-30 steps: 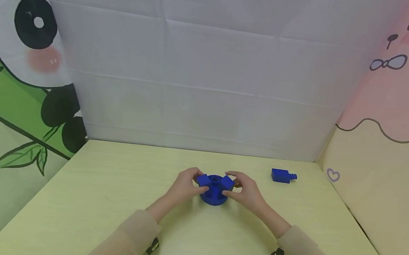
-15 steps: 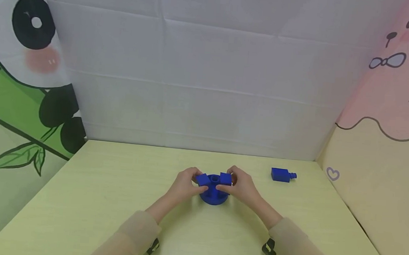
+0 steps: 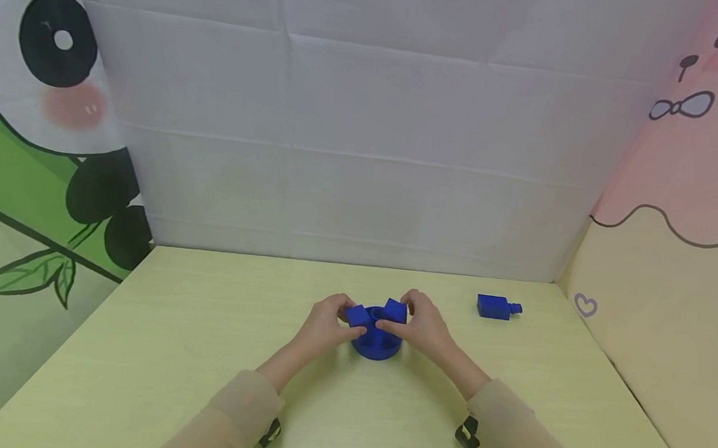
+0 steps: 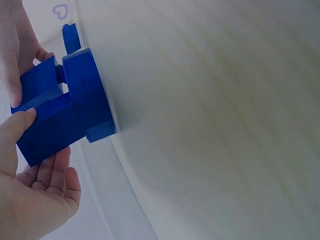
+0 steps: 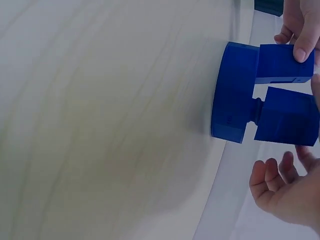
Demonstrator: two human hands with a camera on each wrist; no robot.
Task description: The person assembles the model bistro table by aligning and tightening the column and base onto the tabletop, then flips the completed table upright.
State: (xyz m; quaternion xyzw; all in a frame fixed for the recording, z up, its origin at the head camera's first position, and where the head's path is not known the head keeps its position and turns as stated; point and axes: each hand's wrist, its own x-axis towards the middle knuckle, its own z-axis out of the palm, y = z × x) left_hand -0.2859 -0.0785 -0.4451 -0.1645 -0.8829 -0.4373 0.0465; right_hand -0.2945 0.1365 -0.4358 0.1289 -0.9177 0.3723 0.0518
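A round blue base [image 3: 375, 352] with a hollow centre post stands on the table in the head view. My left hand [image 3: 324, 325] grips a blue block [image 3: 358, 316] at the base's left side; in the right wrist view that block [image 5: 282, 61] sits down against the base. My right hand [image 3: 429, 330] pinches a second blue block [image 3: 395, 310], tilted, at the upper right of the base. Its narrow knobbed end [image 5: 256, 111] points at the base in the right wrist view; the block's body stands off from the base. Whether the knob is inserted I cannot tell.
Another blue block with a knobbed end [image 3: 494, 307] lies on its side at the back right of the table [image 3: 165, 349]. A white cloth [image 3: 365, 147] hangs behind, and printed panels [image 3: 679, 263] stand at both sides.
My right hand has shifted left and slightly up with its block, which has turned and now shows higher over the base. The left hand and its block have stayed nearly still.
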